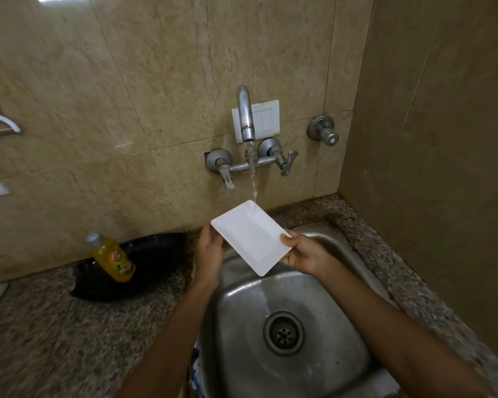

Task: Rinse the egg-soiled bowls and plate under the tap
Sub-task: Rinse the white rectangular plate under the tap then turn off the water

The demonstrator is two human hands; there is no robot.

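A white rectangular plate (250, 237) is held tilted over the steel sink (242, 326). My left hand (209, 249) grips its left edge and my right hand (302, 254) grips its right corner. Water runs from the tap (246, 116) in a thin stream and lands on the plate's far corner. The plate's upper face looks white, with no visible egg residue. No bowls are in view.
A yellow dish-soap bottle (114, 258) leans on a black plastic bag (133, 265) on the granite counter (55, 340) left of the sink. Two tap handles (286, 163) and a separate wall valve (324, 130) are on the tiled wall. The drain (283, 333) is open.
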